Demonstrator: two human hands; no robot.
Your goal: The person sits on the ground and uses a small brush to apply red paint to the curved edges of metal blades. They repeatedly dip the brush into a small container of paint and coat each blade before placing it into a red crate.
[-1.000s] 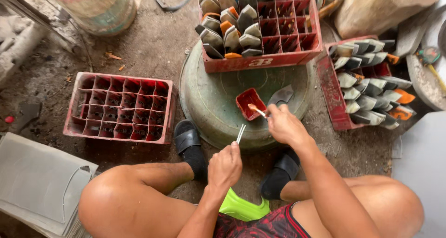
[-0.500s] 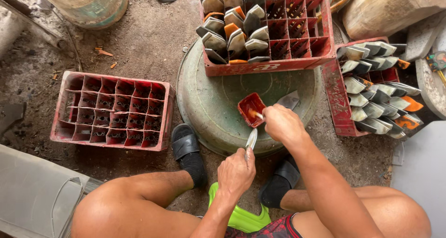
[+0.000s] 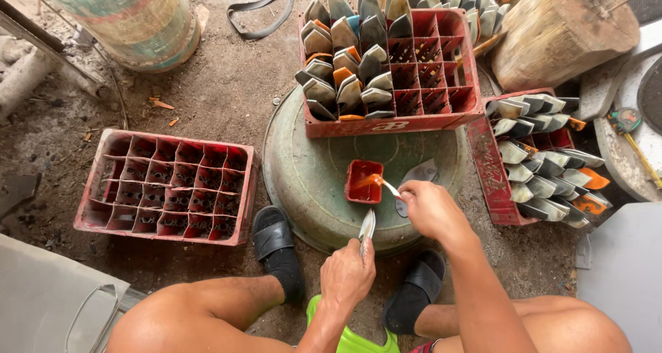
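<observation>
Your right hand [image 3: 429, 208] now dips the small stick [image 3: 384, 184] into the orange paint of the red tub [image 3: 363, 181], where earlier its tip hovered beside it. Your left hand [image 3: 347, 274] lifts the metal blade [image 3: 367, 225] farther, closer to the tub.

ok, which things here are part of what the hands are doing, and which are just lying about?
In use:
- left hand holding a metal blade
- right hand dipping a small brush into the red cup
- green upturned basin as work surface
- crates of blades
- empty red crate

Lying about:
- painted drum
- wooden stump
- strap
- tape measure
</observation>
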